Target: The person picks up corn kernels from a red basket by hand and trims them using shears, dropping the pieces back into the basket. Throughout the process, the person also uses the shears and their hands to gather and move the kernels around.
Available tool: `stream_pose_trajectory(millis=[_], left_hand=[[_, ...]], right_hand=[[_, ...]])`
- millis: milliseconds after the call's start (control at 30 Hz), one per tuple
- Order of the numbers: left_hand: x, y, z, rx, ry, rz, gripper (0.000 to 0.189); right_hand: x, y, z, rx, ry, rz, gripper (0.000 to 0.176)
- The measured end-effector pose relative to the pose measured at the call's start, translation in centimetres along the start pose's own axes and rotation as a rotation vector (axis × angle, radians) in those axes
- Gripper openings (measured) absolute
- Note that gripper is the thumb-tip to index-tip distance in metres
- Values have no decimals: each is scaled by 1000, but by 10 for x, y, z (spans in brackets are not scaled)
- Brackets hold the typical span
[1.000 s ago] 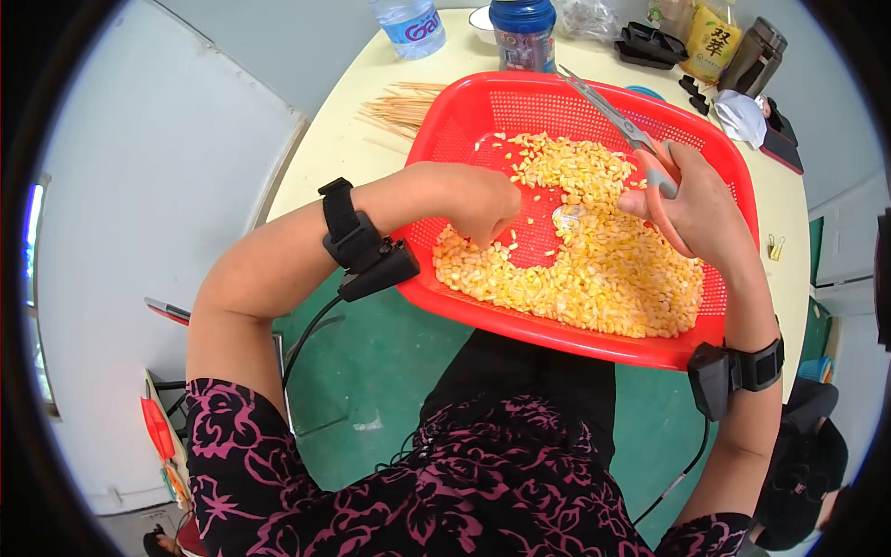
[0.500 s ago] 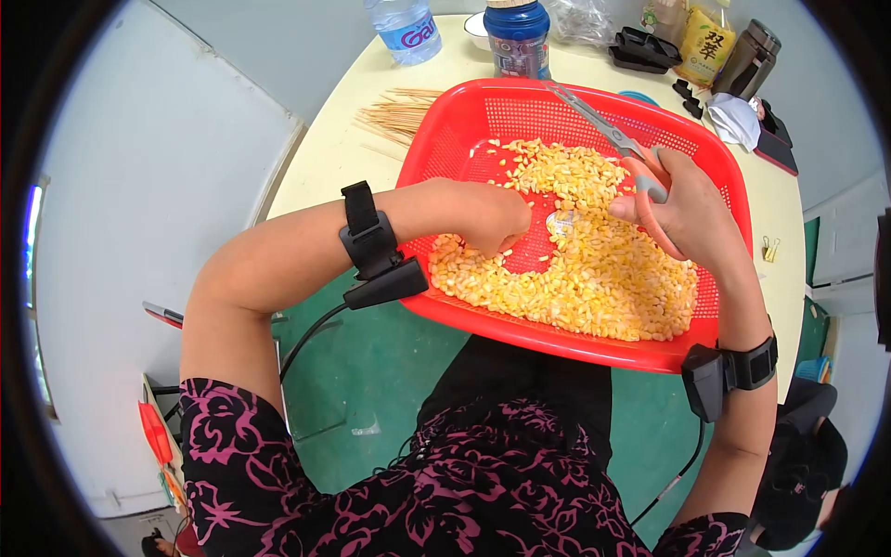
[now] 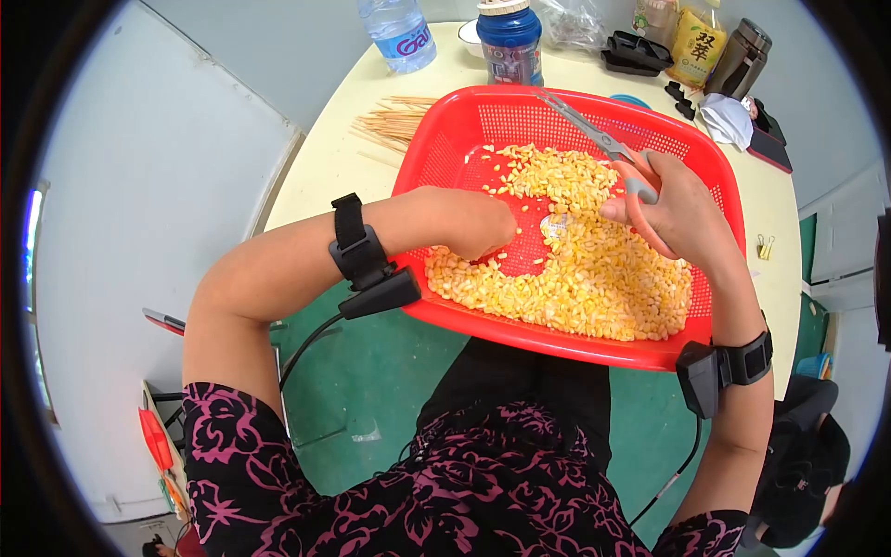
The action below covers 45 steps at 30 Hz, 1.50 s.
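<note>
A red plastic basket (image 3: 548, 340) with perforated walls holds loose yellow corn kernels (image 3: 613, 288), heaped toward its near and right sides. Down inside the left part, my left hand (image 3: 478, 223) is curled, knuckles up, beside the near-left kernels. Its fingertips are tucked under and hidden, so whatever they hold does not show. My right hand (image 3: 689, 209) grips scissors (image 3: 594, 132) by their orange and grey handles, above the basket's right side. The blades point up and left, toward the far rim. A small whitish piece (image 3: 554, 226) lies among the kernels between my hands.
Thin wooden sticks (image 3: 394, 121) lie on the table (image 3: 320, 172) left of the basket. Behind it stand a water bottle (image 3: 399, 35), a blue-lidded jar (image 3: 510, 46), black trays (image 3: 637, 54), a yellow packet (image 3: 696, 48) and a dark flask (image 3: 740, 60). A binder clip (image 3: 765, 247) lies at right.
My left hand has shifted slightly left inside the basket, with its fingers now tucked further out of sight. My right hand still grips the scissors in nearly the same place. The view has tilted a little.
</note>
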<state>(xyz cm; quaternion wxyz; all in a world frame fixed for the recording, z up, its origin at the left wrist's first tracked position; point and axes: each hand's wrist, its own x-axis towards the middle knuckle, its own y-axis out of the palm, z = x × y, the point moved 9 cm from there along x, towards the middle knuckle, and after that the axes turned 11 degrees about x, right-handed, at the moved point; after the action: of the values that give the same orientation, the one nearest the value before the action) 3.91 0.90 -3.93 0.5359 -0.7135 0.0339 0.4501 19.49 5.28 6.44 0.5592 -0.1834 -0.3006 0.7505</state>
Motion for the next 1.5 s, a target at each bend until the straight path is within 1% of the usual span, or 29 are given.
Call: stream_pose_trajectory(millis=[133,233,333,433,533,567,633,667,700,767,800,900,933,1033,1067,1167,1267,1467,1500], left_hand=[[-2,-1,2,-58,-9,-19,9],[-4,-3,-2,5,12,-27,10],[-7,-9,-8,103,48,-144,11],[-4,-7,-3,51,10,-81,12],[-11,-26,4,-195,34,-154,10],[-17,-40,10,-404,41,-285,9],[-32,-63,28,-803,74,-556,6],[-35,-69,37,-985,49,-614,6],[-42,-76,47,-1215,45,-759,6],[-53,-74,64,-1690,60,-1035,9],[-54,-78,66,-1785,131,-1085,16],[-62,-86,75,-1852,81,-1216,21],[-63,-84,72,-1873,40,-1256,29],[-67,-90,66,-1928,3,-1351,32],[-66,-91,65,-1953,35,-1367,31],[-63,-94,63,-1940,12,-1419,33],[-62,-96,57,-1887,-39,-1428,34],[-61,-97,53,-1857,-14,-1499,40],[-61,-96,53,-1850,-19,-1502,41]], right_hand=[[1,0,1,-8,1,8,59],[1,1,0,-9,17,29,59],[1,1,0,-5,28,37,59],[0,1,-3,2,48,43,58],[-1,0,-3,0,42,48,58],[-1,-1,-1,-2,31,44,58],[0,2,-8,46,71,67,57],[0,3,-10,55,75,72,57],[1,3,-10,63,76,72,57],[-1,5,-7,196,48,74,58],[-1,5,-4,263,33,83,59],[2,2,7,260,-19,111,59],[-2,5,2,206,-24,71,60],[-3,3,0,230,-6,59,62],[-4,4,0,213,28,79,66],[-4,3,4,158,-6,72,69],[-5,-1,9,83,-41,33,72],[-8,-9,19,-52,-190,-62,74],[-8,-9,19,-59,-176,-54,75]])
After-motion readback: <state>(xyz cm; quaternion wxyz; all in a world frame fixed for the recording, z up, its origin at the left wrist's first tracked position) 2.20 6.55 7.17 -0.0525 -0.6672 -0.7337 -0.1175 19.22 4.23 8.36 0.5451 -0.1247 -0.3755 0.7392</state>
